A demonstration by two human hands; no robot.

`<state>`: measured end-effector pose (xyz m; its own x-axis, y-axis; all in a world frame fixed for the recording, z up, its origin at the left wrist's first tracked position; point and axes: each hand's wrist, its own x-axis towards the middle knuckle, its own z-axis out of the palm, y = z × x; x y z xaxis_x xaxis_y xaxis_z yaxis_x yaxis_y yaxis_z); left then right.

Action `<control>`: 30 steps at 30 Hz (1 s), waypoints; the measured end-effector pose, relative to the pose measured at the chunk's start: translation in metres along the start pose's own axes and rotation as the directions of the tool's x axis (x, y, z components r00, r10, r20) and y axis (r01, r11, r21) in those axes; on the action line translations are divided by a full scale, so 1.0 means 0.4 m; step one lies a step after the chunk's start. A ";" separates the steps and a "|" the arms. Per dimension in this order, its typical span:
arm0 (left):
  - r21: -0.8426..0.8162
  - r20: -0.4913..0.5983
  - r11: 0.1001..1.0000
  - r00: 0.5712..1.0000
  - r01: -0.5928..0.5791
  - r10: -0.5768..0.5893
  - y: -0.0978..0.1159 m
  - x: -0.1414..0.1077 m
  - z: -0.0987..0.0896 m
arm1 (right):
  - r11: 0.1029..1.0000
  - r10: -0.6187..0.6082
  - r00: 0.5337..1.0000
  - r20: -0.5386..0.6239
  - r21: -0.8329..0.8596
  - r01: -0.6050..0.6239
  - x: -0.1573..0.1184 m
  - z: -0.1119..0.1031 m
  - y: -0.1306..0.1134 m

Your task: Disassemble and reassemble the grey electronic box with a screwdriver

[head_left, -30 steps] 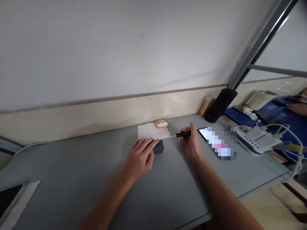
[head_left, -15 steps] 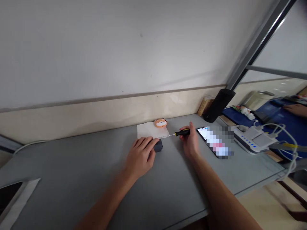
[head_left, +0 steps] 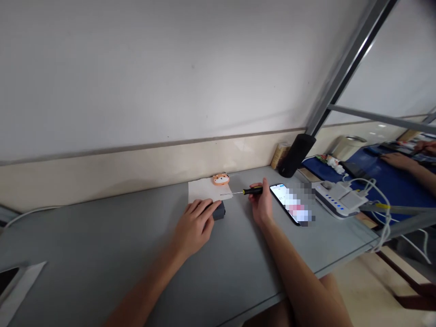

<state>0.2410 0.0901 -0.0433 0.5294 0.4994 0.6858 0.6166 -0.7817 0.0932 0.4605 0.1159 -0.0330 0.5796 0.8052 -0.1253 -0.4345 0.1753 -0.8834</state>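
On the grey desk [head_left: 112,236], my left hand [head_left: 195,227] lies over a small dark grey block [head_left: 220,211], its fingers across the top and the thumb at the near side. Those fingers cover the block's left part. In my right hand [head_left: 263,206] is a screwdriver [head_left: 252,191] with a black and yellow handle, its thin shaft pointing left. The tip is just above and behind the block. Behind both lies white paper [head_left: 200,188], with an orange animal-face case [head_left: 221,179] on its far right corner.
Right of my right hand lies a lit phone [head_left: 289,204], partly blurred out. Beyond it are a white power strip [head_left: 335,200] with cables, a black cylinder [head_left: 296,155] and a small box [head_left: 280,155]. Another person's hand [head_left: 395,160] rests on a blue surface at the far right.
The camera view has turned slightly right. The screwdriver tip has lifted a little relative to the block. My left hand stays on the block.
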 end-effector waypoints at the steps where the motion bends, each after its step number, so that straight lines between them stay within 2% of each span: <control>1: -0.002 -0.008 1.000 1.000 0.002 -0.002 0.001 0.001 0.000 | 1.000 0.007 1.000 -0.008 0.004 -0.007 -0.001 0.000 -0.001; 13: -0.037 -0.029 0.999 0.999 0.013 -0.014 0.005 -0.001 -0.002 | 0.997 0.055 0.998 -0.012 0.058 -0.054 0.001 0.003 0.000; 18: -0.067 -0.034 0.998 0.999 0.022 -0.024 0.005 -0.002 0.000 | 0.998 0.020 1.000 0.014 0.054 -0.021 -0.003 -0.002 0.009; 30: -0.082 -0.120 0.996 0.993 -0.027 0.017 0.001 0.003 0.007 | 0.998 0.018 0.999 0.032 0.060 -0.020 -0.009 -0.003 -0.001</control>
<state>0.2435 0.0915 -0.0443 0.4664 0.4374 0.7689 0.5519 -0.8232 0.1334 0.4594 0.1121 -0.0326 0.5491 0.8261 -0.1262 -0.4864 0.1931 -0.8521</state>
